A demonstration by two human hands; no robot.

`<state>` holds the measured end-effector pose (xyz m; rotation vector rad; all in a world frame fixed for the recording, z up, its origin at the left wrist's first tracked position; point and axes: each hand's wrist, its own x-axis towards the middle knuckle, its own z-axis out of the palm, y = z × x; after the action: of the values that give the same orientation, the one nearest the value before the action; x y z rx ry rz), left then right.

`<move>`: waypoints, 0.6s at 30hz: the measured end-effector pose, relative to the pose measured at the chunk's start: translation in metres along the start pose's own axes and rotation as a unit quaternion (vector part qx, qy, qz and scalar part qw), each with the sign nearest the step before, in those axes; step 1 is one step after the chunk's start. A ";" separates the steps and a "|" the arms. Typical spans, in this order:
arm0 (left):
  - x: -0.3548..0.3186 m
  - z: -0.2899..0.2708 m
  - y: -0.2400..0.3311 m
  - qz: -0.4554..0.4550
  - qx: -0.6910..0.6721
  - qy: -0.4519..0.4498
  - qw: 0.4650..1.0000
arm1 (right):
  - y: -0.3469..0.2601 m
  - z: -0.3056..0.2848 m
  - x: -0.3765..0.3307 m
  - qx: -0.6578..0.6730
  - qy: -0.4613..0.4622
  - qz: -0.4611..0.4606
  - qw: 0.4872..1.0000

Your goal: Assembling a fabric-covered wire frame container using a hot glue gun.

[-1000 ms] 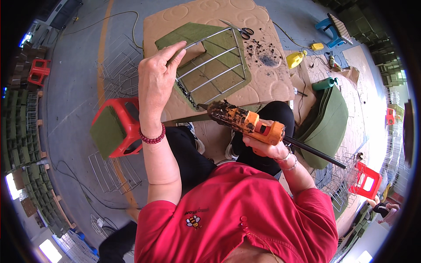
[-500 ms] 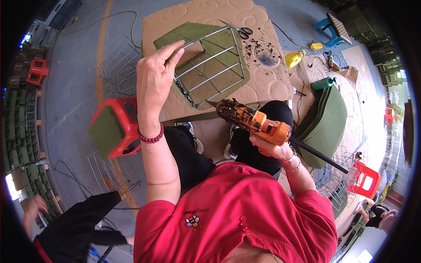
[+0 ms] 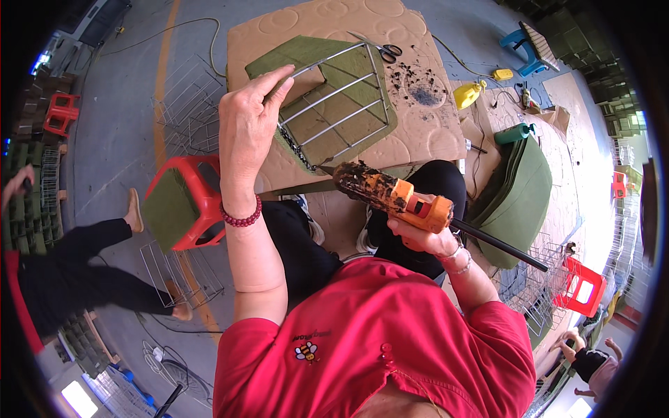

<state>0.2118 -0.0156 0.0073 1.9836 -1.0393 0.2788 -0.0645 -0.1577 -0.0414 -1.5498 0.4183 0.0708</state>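
A metal wire frame [image 3: 380, 85] stands on a dark green sheet [image 3: 300, 50] with a cut-out opening, lying on the cardboard-topped table. My left hand [image 3: 249, 118] grips the frame's left side, thumb and fingers closed along it. In my right hand [image 3: 426, 238] is an orange glue gun [image 3: 418, 209], its front crusted with black residue and a long black glue stick [image 3: 502, 244] sticking out behind. The gun's nozzle points at the near end of a black glue line [image 3: 296, 148] along the frame's near-left edge. Whether the tip touches it, I cannot tell.
Scissors [image 3: 387, 51] and black crumbs [image 3: 424, 90] lie on the table [image 3: 432, 139]. Left stands a red stool [image 3: 198, 209] with green sheets. At right are stacked green sheets [image 3: 526, 188], a teal bottle [image 3: 514, 132] and a yellow bottle [image 3: 468, 93]. Someone [image 3: 70, 265] walks at far left.
My right hand has moved the glue gun slightly left and down. The left hand stays on the frame. The person at far left has changed position, now in mid-stride.
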 end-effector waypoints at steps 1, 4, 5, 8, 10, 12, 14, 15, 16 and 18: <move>0.000 0.001 0.000 0.008 -0.010 0.007 1.000 | 0.007 -0.002 -0.001 -0.016 0.012 -0.019 1.000; 0.001 -0.001 0.000 -0.004 -0.004 -0.004 1.000 | 0.016 -0.007 -0.001 -0.046 0.037 -0.057 0.997; 0.001 -0.001 -0.001 -0.003 -0.003 -0.003 1.000 | 0.015 -0.007 -0.001 -0.059 0.049 -0.077 0.994; 0.001 -0.001 -0.001 0.002 -0.001 -0.001 1.000 | 0.012 -0.008 -0.005 -0.022 0.049 -0.025 0.998; 0.002 -0.003 0.001 -0.011 0.008 -0.008 1.000 | 0.015 -0.009 -0.007 -0.007 0.054 -0.010 0.998; 0.003 -0.004 0.009 -0.026 0.007 -0.017 0.999 | 0.022 -0.012 -0.008 0.013 0.083 -0.018 0.996; 0.003 -0.006 0.012 -0.043 0.011 -0.025 0.999 | 0.021 -0.011 -0.008 0.027 0.089 -0.026 0.995; 0.002 -0.005 0.011 -0.027 0.016 -0.019 0.999 | 0.021 -0.011 -0.008 0.042 0.097 -0.033 0.994; 0.001 -0.005 0.009 -0.010 0.020 -0.013 1.000 | 0.021 -0.011 -0.009 0.041 0.097 -0.034 0.994; -0.001 -0.004 0.004 -0.009 0.014 -0.009 1.000 | 0.022 -0.013 -0.012 0.034 0.095 -0.025 0.995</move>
<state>0.2087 -0.0134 0.0118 2.0236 -1.0335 0.2676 -0.0853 -0.1673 -0.0586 -1.5047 0.5275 -0.1293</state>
